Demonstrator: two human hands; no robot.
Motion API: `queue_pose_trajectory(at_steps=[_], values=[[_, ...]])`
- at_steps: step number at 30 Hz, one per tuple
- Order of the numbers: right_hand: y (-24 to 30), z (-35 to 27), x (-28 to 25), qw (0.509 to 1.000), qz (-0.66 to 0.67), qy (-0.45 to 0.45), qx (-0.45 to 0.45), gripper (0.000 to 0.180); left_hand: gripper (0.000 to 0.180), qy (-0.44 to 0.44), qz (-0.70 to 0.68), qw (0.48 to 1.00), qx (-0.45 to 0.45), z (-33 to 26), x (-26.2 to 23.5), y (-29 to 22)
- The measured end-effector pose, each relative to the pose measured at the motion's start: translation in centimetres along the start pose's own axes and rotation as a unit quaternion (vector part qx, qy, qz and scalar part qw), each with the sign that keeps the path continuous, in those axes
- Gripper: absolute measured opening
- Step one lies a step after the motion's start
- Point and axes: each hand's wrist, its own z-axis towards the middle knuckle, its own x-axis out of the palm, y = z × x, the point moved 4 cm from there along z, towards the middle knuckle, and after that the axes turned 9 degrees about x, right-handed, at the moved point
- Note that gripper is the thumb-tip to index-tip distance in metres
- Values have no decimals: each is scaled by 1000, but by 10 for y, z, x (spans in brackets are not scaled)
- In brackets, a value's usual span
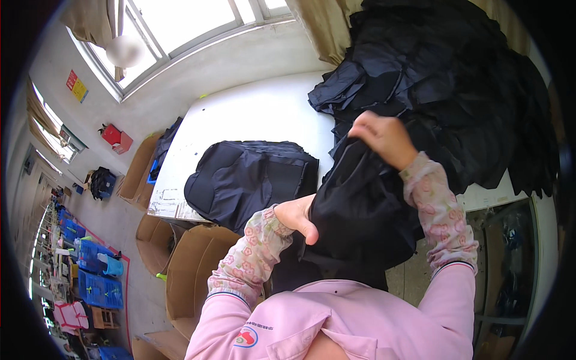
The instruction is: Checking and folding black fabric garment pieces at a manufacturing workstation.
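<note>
A dark piece of black fabric (363, 222) hangs in folds between my hands, in front of my body. At its upper edge my right hand (386, 139) is closed, pinching the cloth with bent fingers. My left hand (297, 217) grips the fabric's left side, its thumb showing and its other fingers hidden by the cloth. To the left, a neat stack of black fabric pieces (255, 180) with a rounded end lies on the white table (264, 105). A large loose heap of black fabric pieces (438, 78) covers the table's right side, just beyond my right hand.
Open cardboard boxes (195, 276) stand on the floor beside the table's left end. A glass-fronted cabinet (507, 264) is below the table at the right. Beige curtains (321, 30) hang by the window behind. Farther left are several blue crates (99, 291) on the floor.
</note>
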Motion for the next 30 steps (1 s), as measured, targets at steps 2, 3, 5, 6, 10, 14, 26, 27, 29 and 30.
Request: queue_pose_trajectory(at_steps=[2, 3, 5, 6, 10, 14, 26, 27, 29, 30], values=[[-31, -15, 51, 976, -151, 155, -19, 24, 77, -43, 30, 999, 2, -3, -14, 2], [-30, -21, 60, 951, -213, 218, -46, 27, 73, -90, 65, 994, 5, -4, -20, -4], [-40, -15, 31, 988, -125, 92, -5, 23, 50, -200, -9, 980, 6, -9, -26, -13], [-26, -10, 5, 997, 26, 4, 77, 24, 47, -220, 3, 975, 27, -12, -31, -17], [86, -27, -39, 991, 85, -98, -35, 33, 42, -247, 22, 965, 81, -7, -35, -23], [106, -45, 7, 992, -19, -51, -116, 38, 41, -262, 3, 950, 172, 13, -27, -11], [68, -42, -30, 995, 17, 26, -92, 20, 18, -343, 32, 910, 231, -7, -56, -58], [75, -40, -28, 994, 2, 81, -72, 19, 17, -337, 39, 911, 233, -4, -56, -60], [79, -39, -26, 989, -11, 137, -49, 19, 14, -340, 48, 908, 241, -2, -62, -63], [75, -35, -28, 990, 31, 132, -30, 17, 14, -354, 50, 900, 249, -2, -68, -66]])
